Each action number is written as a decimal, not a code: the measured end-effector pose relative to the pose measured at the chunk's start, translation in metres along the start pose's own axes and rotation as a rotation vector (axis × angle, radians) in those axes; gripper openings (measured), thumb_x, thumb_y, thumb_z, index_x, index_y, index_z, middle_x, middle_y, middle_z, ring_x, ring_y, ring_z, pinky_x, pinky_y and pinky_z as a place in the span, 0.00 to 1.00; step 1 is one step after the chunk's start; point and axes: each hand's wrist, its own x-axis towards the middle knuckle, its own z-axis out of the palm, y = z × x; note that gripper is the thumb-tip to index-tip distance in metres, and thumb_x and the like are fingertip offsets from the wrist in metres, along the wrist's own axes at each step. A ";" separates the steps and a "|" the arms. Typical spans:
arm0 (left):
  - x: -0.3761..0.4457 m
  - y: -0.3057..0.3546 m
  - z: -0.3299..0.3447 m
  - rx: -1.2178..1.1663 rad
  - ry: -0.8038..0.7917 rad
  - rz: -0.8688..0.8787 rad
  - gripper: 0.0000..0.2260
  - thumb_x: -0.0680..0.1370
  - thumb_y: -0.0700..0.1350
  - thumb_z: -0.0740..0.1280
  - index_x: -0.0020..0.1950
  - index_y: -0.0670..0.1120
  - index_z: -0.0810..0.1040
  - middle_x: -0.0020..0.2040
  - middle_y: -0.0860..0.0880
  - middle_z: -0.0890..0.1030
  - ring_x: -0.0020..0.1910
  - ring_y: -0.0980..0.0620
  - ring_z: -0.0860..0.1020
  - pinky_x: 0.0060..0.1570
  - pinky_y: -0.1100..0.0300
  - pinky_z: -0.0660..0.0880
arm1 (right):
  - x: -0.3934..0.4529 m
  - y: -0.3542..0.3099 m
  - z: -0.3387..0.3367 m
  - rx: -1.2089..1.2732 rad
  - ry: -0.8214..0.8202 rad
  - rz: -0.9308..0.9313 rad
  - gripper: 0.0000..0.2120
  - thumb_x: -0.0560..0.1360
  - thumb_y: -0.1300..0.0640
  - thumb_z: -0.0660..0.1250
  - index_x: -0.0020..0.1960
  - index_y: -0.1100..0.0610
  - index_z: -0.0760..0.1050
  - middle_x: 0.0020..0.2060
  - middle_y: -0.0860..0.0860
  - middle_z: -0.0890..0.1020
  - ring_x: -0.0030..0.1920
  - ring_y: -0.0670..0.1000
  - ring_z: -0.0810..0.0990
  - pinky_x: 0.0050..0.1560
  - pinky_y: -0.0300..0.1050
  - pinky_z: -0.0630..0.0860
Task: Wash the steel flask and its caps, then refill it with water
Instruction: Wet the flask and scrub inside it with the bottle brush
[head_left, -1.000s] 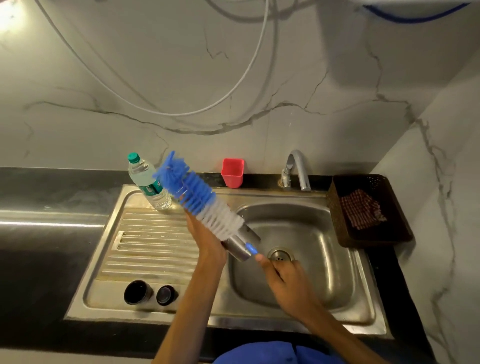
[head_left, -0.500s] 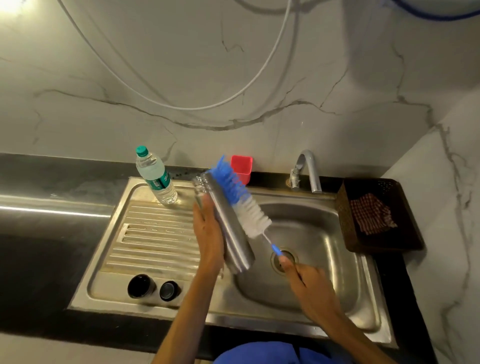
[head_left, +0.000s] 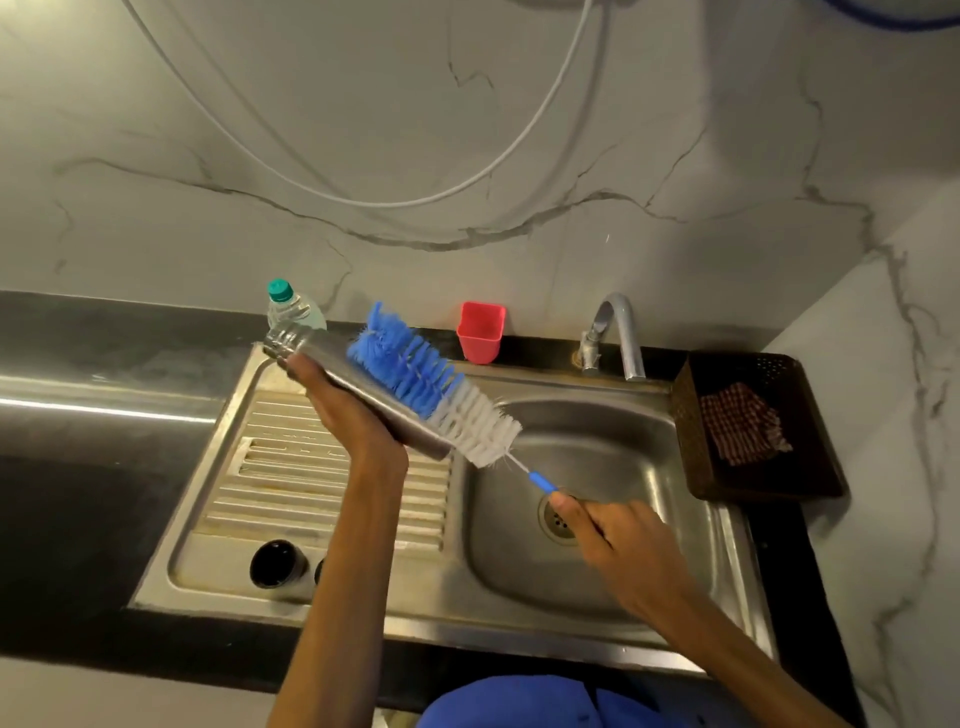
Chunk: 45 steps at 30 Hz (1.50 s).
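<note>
1. The left hand (head_left: 345, 410) cups the steel flask (head_left: 343, 382) from underneath, fingers wrapped round its body, and holds it in the air above the seam between the ribbed drainboard (head_left: 291, 483) and the sink basin (head_left: 597, 566).
2. The flask lies tilted. Its long axis runs from the threaded mouth at far left, just in front of the plastic water bottle (head_left: 288, 306), down to its base at near right, over the basin edge.
3. The right hand (head_left: 618, 545) is closed round the blue handle of the bottle brush (head_left: 431, 387), gripping it low, over the drain (head_left: 558, 519).
4. The brush lies along the flask's right flank, almost parallel to it, with the bristles against the outer wall: blue tuft toward the mouth, white bristles toward the base.
5. That parallel lie is what matters. I'd judge the outside is being scrubbed lengthwise, so the next stroke should follow the flask's axis.
6. To get inside, the brush tip would have to come round to the mouth at far left, or the left hand would have to turn the mouth toward the right hand.
7. Two dark caps sit on the near drainboard: one cap (head_left: 275, 564) shows fully, the other is mostly hidden behind the left forearm. They look unwashed as yet.
8. The tap (head_left: 618, 332) shows no water running.
</note>
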 end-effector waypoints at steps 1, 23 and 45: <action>-0.002 0.002 0.001 -0.009 -0.038 -0.006 0.40 0.74 0.80 0.57 0.78 0.58 0.70 0.63 0.49 0.85 0.60 0.48 0.85 0.57 0.46 0.83 | 0.005 -0.003 0.002 0.002 -0.014 0.001 0.34 0.81 0.31 0.51 0.29 0.56 0.67 0.22 0.47 0.67 0.26 0.49 0.68 0.29 0.43 0.66; -0.019 0.016 0.002 -0.043 -0.134 -0.044 0.34 0.80 0.75 0.51 0.72 0.53 0.78 0.59 0.46 0.87 0.58 0.44 0.86 0.53 0.48 0.84 | -0.003 -0.009 -0.013 0.109 -0.096 0.041 0.31 0.80 0.32 0.54 0.28 0.53 0.62 0.22 0.46 0.66 0.24 0.46 0.66 0.28 0.44 0.64; -0.016 -0.013 0.012 0.137 -0.192 -0.054 0.38 0.75 0.79 0.59 0.72 0.52 0.77 0.60 0.43 0.86 0.58 0.39 0.86 0.54 0.43 0.83 | -0.004 0.007 0.024 0.301 -0.110 0.157 0.31 0.80 0.32 0.58 0.27 0.53 0.62 0.23 0.45 0.63 0.26 0.45 0.62 0.30 0.44 0.62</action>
